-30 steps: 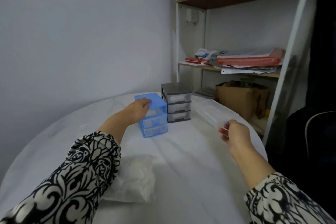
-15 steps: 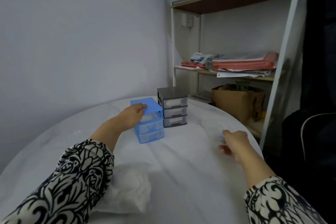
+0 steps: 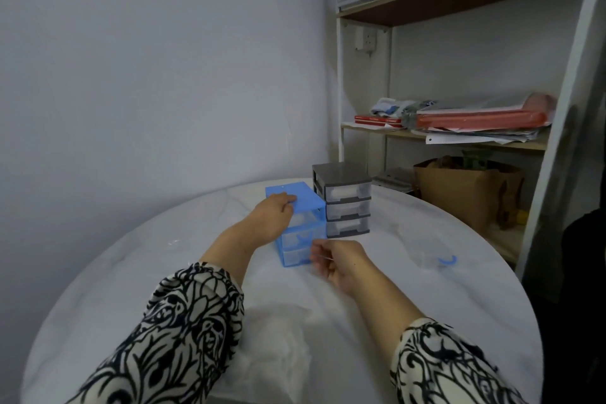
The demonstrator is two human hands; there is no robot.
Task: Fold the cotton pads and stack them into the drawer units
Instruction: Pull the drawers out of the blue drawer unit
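Observation:
A blue drawer unit [image 3: 300, 241] stands mid-table, its top slot without a drawer. My left hand [image 3: 273, 215] grips the front edge of its blue top. My right hand [image 3: 339, 259] is just right of the unit's front, with loosely curled fingertips close to the two lower drawers and nothing in it. A clear drawer with a blue handle [image 3: 426, 249] lies by itself on the table to the right. A grey drawer unit [image 3: 344, 200] stands against the blue one's right side with its drawers in. A soft white pack of cotton pads [image 3: 282, 348] lies near me between my forearms.
The round table has a white cover [image 3: 164, 272], and its right edge curves close to a shelving rack [image 3: 541, 141]. The rack holds papers, red folders and a brown paper bag [image 3: 465, 193]. A plain wall stands behind the table.
My right hand has let go of the clear drawer, left it on the table at the right, and moved left to the blue unit's front. My left hand stays on the unit's top.

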